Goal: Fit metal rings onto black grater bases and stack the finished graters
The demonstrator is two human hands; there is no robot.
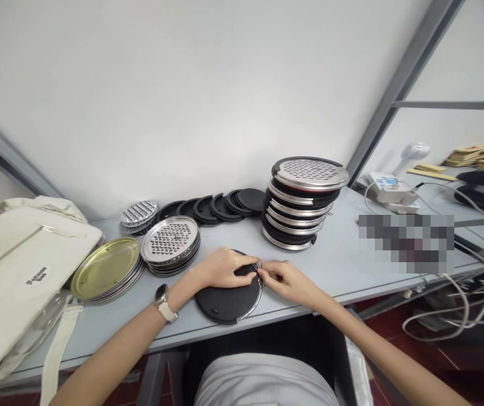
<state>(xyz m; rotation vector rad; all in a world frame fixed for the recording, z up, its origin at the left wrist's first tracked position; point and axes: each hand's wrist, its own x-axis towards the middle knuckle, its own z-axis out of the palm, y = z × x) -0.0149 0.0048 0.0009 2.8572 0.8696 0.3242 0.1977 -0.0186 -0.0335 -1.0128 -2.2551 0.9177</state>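
A round black disc (225,299) with a silver rim along its right side lies at the table's front edge. My left hand (225,268) rests on top of it, thumb and index finger stretched toward the disc's upper right edge. There my right hand (279,277) pinches a small metal piece (260,273), whose exact shape is too small to tell. Left of the disc stands a stack of round metal grater plates (171,239). A taller stack of black-rimmed metal grater discs (309,173) rises behind and to the right.
Gold and silver plates (109,268) sit beside a cream bag (26,270) at left. Black rings (205,210) and small grater plates (139,213) line the back. At right are a white device (394,192), cables (457,287) and metal shelf posts (398,96).
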